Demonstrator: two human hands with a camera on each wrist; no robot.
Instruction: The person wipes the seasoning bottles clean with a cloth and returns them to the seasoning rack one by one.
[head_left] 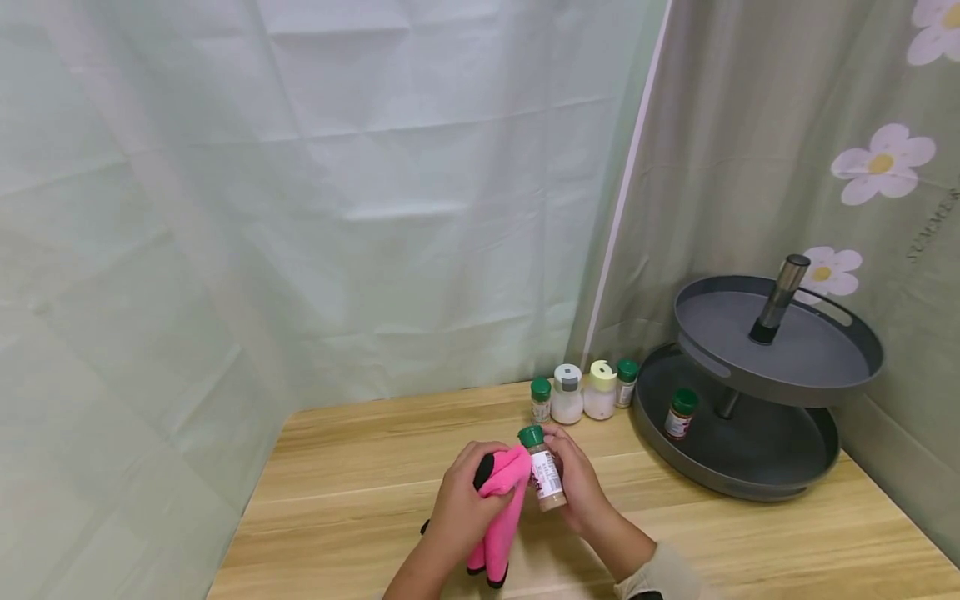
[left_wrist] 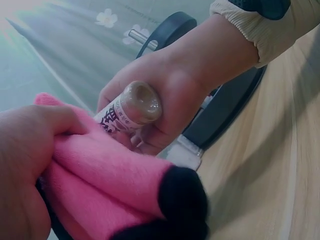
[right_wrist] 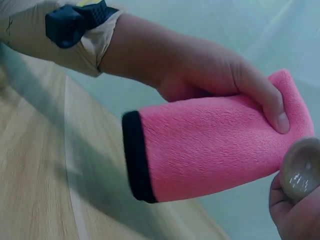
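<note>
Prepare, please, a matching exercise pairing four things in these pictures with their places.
1. Pink, black-edged cloth
2. Nearest green-capped, white-labelled bottle
3. Whitish jar with pale yellow lid
4. Grey, round two-tier tray

A. Between grey-and-white-topped jar and another green-capped bottle
B. In the right hand
C. Rightmost on the wooden table
D. In the left hand

Pairs: 1-D, 2-B, 3-A, 4-C

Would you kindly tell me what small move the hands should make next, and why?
Probably draw the pink cloth along the held jar: the left hand grips the cloth close beside it, while the right hand holds that jar tilted.
</note>
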